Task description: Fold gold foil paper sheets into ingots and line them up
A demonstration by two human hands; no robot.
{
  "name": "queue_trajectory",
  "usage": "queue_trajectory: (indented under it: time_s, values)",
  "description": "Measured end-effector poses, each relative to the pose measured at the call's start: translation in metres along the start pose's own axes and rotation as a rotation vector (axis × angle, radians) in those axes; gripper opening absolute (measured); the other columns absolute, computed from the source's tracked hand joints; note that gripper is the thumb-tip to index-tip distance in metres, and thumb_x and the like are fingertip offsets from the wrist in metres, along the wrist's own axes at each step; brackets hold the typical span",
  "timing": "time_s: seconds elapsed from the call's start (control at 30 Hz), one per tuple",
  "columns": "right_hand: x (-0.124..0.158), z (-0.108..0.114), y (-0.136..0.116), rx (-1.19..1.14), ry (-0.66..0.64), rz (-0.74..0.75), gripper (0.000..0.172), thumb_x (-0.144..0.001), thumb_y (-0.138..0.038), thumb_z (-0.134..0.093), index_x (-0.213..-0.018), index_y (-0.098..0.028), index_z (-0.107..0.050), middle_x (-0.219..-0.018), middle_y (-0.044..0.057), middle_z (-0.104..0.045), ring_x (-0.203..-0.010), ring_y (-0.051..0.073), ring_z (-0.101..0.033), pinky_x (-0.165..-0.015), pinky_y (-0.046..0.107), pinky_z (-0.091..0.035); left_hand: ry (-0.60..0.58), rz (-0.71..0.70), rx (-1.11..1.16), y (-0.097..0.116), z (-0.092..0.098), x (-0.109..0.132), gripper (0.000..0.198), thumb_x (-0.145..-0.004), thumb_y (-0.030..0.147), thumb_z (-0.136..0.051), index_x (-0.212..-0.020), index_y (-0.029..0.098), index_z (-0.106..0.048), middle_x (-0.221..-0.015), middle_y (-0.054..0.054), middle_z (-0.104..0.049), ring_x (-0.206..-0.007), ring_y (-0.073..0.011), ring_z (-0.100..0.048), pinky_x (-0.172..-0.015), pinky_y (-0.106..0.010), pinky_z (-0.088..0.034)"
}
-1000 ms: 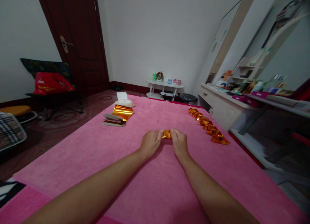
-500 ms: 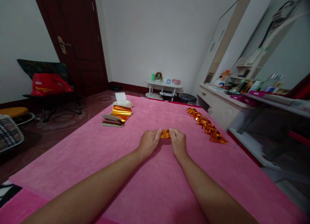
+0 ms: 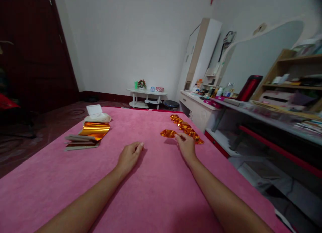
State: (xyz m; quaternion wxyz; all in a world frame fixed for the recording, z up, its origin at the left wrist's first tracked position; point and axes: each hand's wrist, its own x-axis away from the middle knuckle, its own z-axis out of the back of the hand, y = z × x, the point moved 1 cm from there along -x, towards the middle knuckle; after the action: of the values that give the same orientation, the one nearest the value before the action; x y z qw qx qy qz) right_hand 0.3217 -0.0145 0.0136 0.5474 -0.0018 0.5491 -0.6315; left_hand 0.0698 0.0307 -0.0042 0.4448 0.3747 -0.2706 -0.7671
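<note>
Head view: the right hand (image 3: 186, 146) holds a narrow pinch, thumb and fingertips closed on the right end of a crinkled gold foil piece (image 3: 167, 133), which sticks out from the grip toward the left, about level. A shadow falls on the pink cloth (image 3: 156, 192) just below the foil, so the piece is lifted a little clear of the surface. The right forearm (image 3: 221, 192) slants in from the lower right, with the back of the hand turned up and outward and the knuckles bent. Well to the left of this grip and somewhat nearer the body, the left hand (image 3: 128, 156) lies low at the cloth, loosely curled, its thumb lying along the bent forefinger; whether it rests fully on the cloth I cannot tell. The left forearm (image 3: 83, 196) reaches up from the lower left, its elbow out of frame. Just beyond the pinching fingers, a slanting row of folded gold pieces (image 3: 184, 126) runs from farther away down to the right, partly hidden by the right hand. Far left of the grip, past the left hand, lie a shiny gold sheet (image 3: 95, 129) and a grey stack (image 3: 82, 146), with a white pack (image 3: 99, 118), lid raised, behind them.
</note>
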Motion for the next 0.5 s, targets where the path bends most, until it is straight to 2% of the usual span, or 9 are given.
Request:
queue_trajectory:
  time_s: [0.1, 0.17, 0.23, 0.33, 0.5]
  values:
    - [0.005, 0.056, 0.029, 0.146, 0.046, 0.024, 0.025, -0.078, -0.036, -0.053, -0.075, -0.016, -0.067, -0.071, 0.003, -0.066, -0.063, 0.016, -0.056, -0.062, 0.026, -0.042, -0.027, -0.006, -0.029, 0.000, -0.002, -0.001, 0.045, -0.089, 0.050, -0.032, -0.064, 0.018, -0.052, -0.060, 0.000, -0.055, -0.061, -0.0177, -0.053, -0.056, -0.024, -0.031]
    - [0.013, 0.088, 0.046, 0.253, 0.064, 0.022, 0.024, -0.077, -0.034, -0.052, -0.068, -0.016, -0.065, -0.067, 0.003, -0.064, -0.060, 0.016, -0.054, -0.059, 0.026, -0.040, -0.042, 0.003, -0.044, 0.000, -0.002, -0.002, 0.046, -0.089, 0.051, -0.032, -0.064, 0.018, -0.053, -0.061, 0.000, -0.056, -0.061, -0.0178, -0.053, -0.056, -0.024, -0.032]
    - [0.020, 0.110, 0.059, 0.361, 0.096, 0.003, 0.021, -0.074, -0.032, -0.052, -0.065, -0.017, -0.064, -0.065, 0.003, -0.063, -0.059, 0.017, -0.054, -0.058, 0.027, -0.039, -0.057, 0.017, -0.060, -0.002, -0.003, -0.003, 0.047, -0.088, 0.051, -0.032, -0.064, 0.018, -0.054, -0.059, 0.000, -0.055, -0.060, -0.0174, -0.052, -0.057, -0.024, -0.032]
    - [0.023, 0.123, 0.071, 0.502, 0.133, -0.048, 0.019, -0.072, -0.030, -0.052, -0.064, -0.018, -0.065, -0.063, 0.003, -0.064, -0.058, 0.018, -0.054, -0.057, 0.027, -0.036, -0.066, 0.016, -0.061, -0.005, -0.004, -0.003, 0.047, -0.088, 0.052, -0.034, -0.062, 0.018, -0.053, -0.057, 0.001, -0.052, -0.059, -0.0167, -0.051, -0.056, -0.023, -0.031]
    - [0.015, 0.117, 0.079, 0.635, 0.107, -0.122, 0.021, -0.074, -0.032, -0.053, -0.070, -0.021, -0.070, -0.069, 0.003, -0.068, -0.064, 0.019, -0.059, -0.057, 0.026, -0.036, -0.064, -0.006, -0.038, -0.007, -0.004, -0.002, 0.046, -0.087, 0.052, -0.036, -0.060, 0.017, -0.050, -0.055, 0.002, -0.049, -0.057, -0.0160, -0.048, -0.053, -0.023, -0.028]
